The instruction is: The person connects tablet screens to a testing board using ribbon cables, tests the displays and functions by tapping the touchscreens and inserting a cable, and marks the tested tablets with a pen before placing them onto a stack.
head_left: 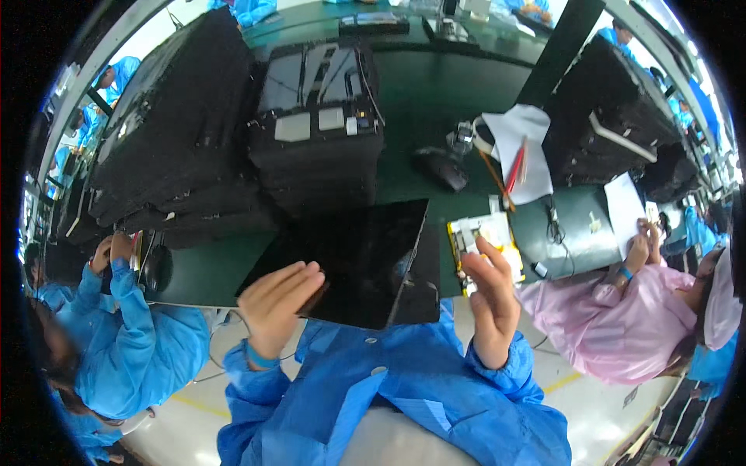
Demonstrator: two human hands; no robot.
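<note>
The person's left hand [281, 301] lies with its fingers together across the near left part of a glossy black panel [350, 260]. Its thumb is hidden, so I cannot tell whether it grips the panel or only rests on it. The right hand [496, 303] is raised to the right of the panel, apart from it, fingers loosely bent and spread, with nothing visible in its grasp. Both wrists come out of blue sleeves, and a blue band [260, 356] circles the left one.

The panel sits tilted at the near edge of a green table [458, 93], in front of the person, partly covering a flat black piece [424, 268] at its right. Just beyond the right hand lies a white, yellow-edged part [497, 229]. Farther right are a small white block [540, 269] and a black cable [553, 231].

Beyond the panel, slightly left, stands a stack of black trays [315, 171]; a larger dark stack [175, 116] rises at the far left, another [614, 116] at the far right. Between them lie a black rounded object [440, 167] and a white sheet [528, 123] with a red pen [514, 168] on it. A co-worker in blue [148, 353] sits at left, one in pink [622, 318] at right.
</note>
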